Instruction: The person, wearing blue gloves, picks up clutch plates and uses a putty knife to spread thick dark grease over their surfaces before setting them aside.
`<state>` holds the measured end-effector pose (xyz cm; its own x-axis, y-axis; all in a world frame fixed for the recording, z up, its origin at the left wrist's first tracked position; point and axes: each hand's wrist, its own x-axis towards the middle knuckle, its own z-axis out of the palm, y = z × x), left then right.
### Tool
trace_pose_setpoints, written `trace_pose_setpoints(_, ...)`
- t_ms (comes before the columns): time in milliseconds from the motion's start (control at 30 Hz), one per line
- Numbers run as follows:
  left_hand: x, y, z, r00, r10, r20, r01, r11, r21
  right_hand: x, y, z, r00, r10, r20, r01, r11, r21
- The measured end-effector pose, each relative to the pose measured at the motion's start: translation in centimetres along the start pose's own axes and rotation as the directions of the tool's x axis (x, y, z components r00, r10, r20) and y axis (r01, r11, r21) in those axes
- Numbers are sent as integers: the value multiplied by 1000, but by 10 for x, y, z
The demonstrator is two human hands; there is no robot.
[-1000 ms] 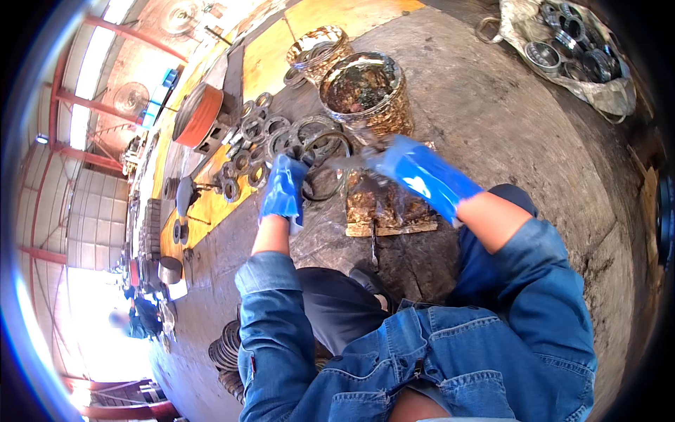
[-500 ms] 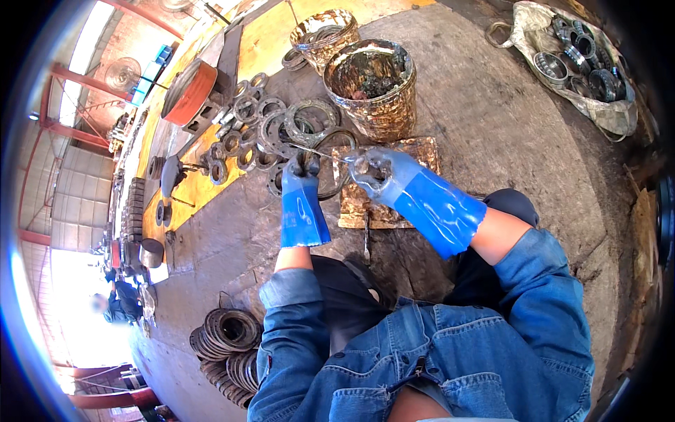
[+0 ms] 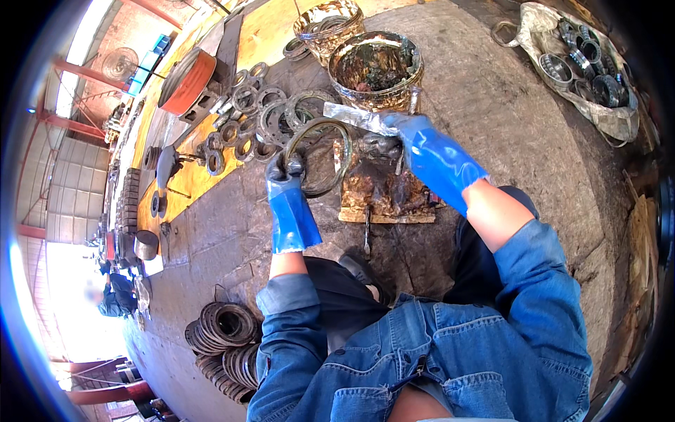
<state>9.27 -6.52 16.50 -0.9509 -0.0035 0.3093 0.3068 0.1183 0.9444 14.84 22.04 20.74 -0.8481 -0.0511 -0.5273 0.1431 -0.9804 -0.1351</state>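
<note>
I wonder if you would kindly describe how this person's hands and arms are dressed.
The left hand and right hand wear glossy blue work gloves with long, loose cuffs; dark grime coats the left glove's fingers. Above each glove a strip of forearm is bare. The left sleeve and right sleeve are blue denim; the left one ends in a paler, turned-back cuff.

Upper left — orange drum (image 3: 191,86), round fan (image 3: 120,64).

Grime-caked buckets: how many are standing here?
2: the nearer bucket at upper center, and the farther bucket just beyond it, slightly left. Neither is fully hidden.
</note>
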Motion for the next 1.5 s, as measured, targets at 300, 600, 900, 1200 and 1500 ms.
trace_pose_setpoints(300,14,5,-31,951,-309,2,263,806,-530,5,-16,-19,999,-18,36,25,981,-193)
trace_pose_setpoints(600,16,6,-30,906,-413,88,400,773,-492,-20,-28,-8,933,-143,330,287,849,-444)
trace_pose_setpoints(900,5,28,-11,874,-472,111,473,777,-415,-66,-26,6,664,88,742,606,-645,-465)
trace_pose_setpoints(1200,8,34,-21,844,-496,204,512,632,-582,-20,-24,-13,727,58,684,685,-127,-717)
trace_pose_setpoints(1500,9,30,-43,812,-428,396,576,481,-661,-13,-54,-13,847,-39,530,531,132,-837)
